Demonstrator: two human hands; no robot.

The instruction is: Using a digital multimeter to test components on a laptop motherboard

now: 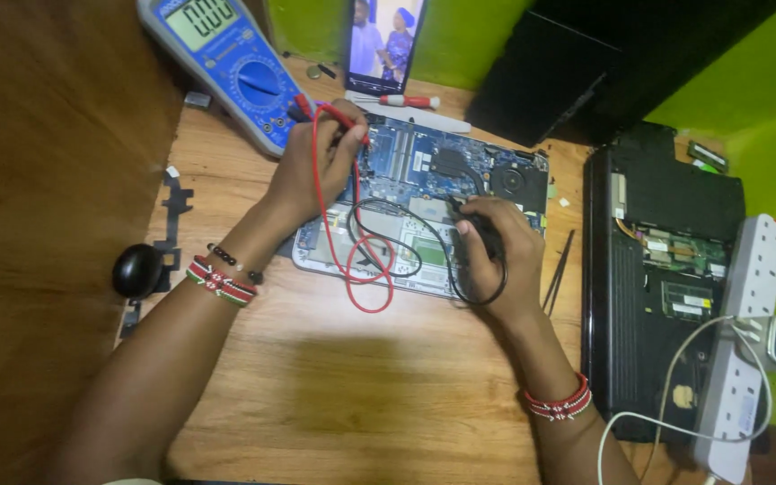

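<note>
An opened laptop (424, 166) lies on the wooden table with its blue circuit board and fan exposed. My left hand (309, 171) grips a red test probe (345, 124) whose tip rests on the board's upper left part. My right hand (496, 256) holds a black test probe (480, 229) against the board's lower middle. Red and black leads (372, 260) loop over the laptop and run up to a blue multimeter (226, 63) at the back left. Both wrists wear beaded bracelets.
A second opened black laptop (662, 260) lies at the right, beside a white power strip (747, 323) with a plugged charger. A phone (383, 45) stands upright at the back. Tweezers (559, 269), a red screwdriver (406, 101) and a black mouse (136, 269) lie about.
</note>
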